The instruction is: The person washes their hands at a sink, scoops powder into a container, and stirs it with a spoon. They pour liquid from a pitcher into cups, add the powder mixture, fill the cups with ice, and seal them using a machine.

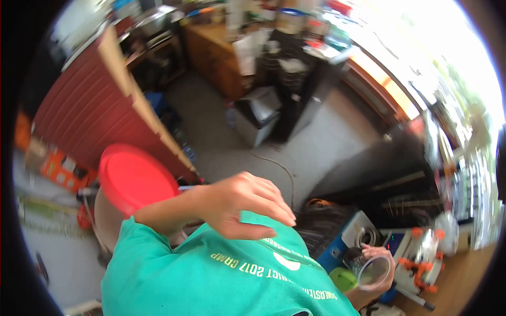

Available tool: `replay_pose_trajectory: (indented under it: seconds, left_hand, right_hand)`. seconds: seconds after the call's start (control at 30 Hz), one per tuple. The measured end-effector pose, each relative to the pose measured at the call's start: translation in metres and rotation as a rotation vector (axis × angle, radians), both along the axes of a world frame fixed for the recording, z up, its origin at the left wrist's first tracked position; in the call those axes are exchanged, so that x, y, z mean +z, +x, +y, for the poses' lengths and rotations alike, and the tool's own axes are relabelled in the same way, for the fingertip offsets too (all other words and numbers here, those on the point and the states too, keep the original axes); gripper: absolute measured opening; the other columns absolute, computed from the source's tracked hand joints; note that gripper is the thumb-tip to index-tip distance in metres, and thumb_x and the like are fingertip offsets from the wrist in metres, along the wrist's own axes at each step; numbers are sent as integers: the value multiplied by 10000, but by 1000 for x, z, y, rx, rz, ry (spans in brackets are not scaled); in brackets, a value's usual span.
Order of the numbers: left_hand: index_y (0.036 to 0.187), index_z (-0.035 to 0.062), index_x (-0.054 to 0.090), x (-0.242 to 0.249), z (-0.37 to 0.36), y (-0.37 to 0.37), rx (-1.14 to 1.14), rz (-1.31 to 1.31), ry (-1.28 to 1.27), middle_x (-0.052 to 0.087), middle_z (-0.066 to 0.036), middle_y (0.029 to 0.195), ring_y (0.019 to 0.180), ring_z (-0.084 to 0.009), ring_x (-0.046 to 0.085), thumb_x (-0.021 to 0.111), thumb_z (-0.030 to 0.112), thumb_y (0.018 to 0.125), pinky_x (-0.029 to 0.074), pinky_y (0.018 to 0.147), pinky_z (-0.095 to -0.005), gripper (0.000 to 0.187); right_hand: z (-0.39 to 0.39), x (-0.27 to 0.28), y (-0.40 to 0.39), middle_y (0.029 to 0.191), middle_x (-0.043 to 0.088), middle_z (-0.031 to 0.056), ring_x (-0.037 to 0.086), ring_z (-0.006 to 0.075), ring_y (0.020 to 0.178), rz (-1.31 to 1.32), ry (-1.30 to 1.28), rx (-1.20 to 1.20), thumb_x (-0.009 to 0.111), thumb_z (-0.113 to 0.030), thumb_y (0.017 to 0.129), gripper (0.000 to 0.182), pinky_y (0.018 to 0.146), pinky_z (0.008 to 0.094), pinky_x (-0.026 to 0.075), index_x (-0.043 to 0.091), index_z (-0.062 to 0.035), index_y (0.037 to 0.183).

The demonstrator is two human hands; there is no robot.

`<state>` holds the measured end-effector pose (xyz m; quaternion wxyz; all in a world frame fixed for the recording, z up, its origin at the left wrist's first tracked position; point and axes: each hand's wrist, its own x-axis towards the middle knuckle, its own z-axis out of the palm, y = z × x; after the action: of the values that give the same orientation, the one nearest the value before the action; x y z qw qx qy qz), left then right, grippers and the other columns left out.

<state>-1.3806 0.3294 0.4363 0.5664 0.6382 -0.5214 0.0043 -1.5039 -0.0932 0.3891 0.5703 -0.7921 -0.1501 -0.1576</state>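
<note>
My left hand (247,205) is held in front of my chest, over my green shirt (221,279). Its fingers reach forward together, the thumb stands apart, and nothing is in it. At the lower right, my right hand (387,268) is wrapped around a clear plastic cup (373,273) whose round rim faces up toward me. A light green round object (343,279) lies beside the cup, partly hidden. Close to that hand is a device with orange clamps (421,266) and a clear cylinder. A coil of pale tubing (366,237) rests near the fingers.
A red round top (138,178) stands by my left arm, near a red slatted panel (84,110). A cord (284,168) runs across the grey floor (211,116). Ahead stands a grey bin-like box (258,113); a black appliance (390,163) is at right.
</note>
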Motion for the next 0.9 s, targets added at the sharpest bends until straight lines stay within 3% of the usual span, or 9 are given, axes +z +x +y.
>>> replay_pose_trajectory:
  seconds: [0.2,0.33,0.43,0.5,0.53,0.63,0.73,0.8,0.9]
  left_hand:
    - [944,-28,772,49,225,-138,438,-34,-14,748,-238,914,728,-333,740,670,182,755,609,691,-420,301]
    - [978,-104,696,11,319,-252,1201,355,-57,735,-206,944,888,-262,734,645,220,755,581,811,-370,396]
    - [1115,-6,701,-131,402,-278,1712,864,166,732,-142,1074,996,-234,703,627,104,844,547,846,-382,302]
    - [1126,84,724,-244,424,-293,1917,1079,1068,719,-124,1142,1058,-280,686,678,122,843,536,896,-449,289]
    - [1115,99,730,-274,418,-292,1949,1197,1459,713,-122,1154,1090,-297,676,692,127,834,530,914,-473,285]
    - [1095,106,724,-333,424,-302,1879,1236,1663,706,-130,1148,1162,-319,649,687,134,839,521,941,-503,260]
    - [1094,96,720,-360,431,-300,1987,1204,1592,704,-142,1155,1151,-332,655,669,137,850,518,941,-508,253]
    - [1108,84,716,-347,435,-296,1928,1467,1335,695,-159,1177,1143,-332,662,694,178,842,529,914,-469,283]
    - [1033,94,744,-336,438,-313,2044,1344,1316,723,-144,1114,1068,-325,697,722,210,822,541,889,-434,242]
  right_hand:
    - [165,5,149,985,633,227,634,342,956,-7,100,580,711,-294,742,469,962,557,504,585,82,992]
    - [257,3,201,1024,634,227,628,345,1003,80,140,930,762,-280,694,526,985,554,490,584,81,1033]
    - [311,1,225,1054,634,226,624,347,1039,187,150,1147,800,-269,658,578,1003,552,480,583,81,1063]
    - [342,-3,238,1074,635,226,621,348,1062,255,143,1265,825,-262,634,616,1014,550,473,582,81,1084]
    - [355,-4,244,1084,635,226,619,349,1074,285,135,1316,838,-259,622,635,1020,549,470,581,81,1094]
    - [389,-10,259,1113,635,225,615,351,1109,371,105,1448,876,-248,586,697,1037,547,460,580,81,1124]
    - [416,-21,276,1143,636,224,610,353,1145,470,77,1568,914,-237,550,761,1055,545,449,579,80,1155]
    - [434,-33,288,1163,636,224,607,354,1168,542,61,1632,940,-230,526,805,1066,543,442,578,80,1175]
    - [454,-53,311,1193,636,224,603,356,1204,648,20,1728,978,-220,490,873,1084,541,432,577,80,1206]
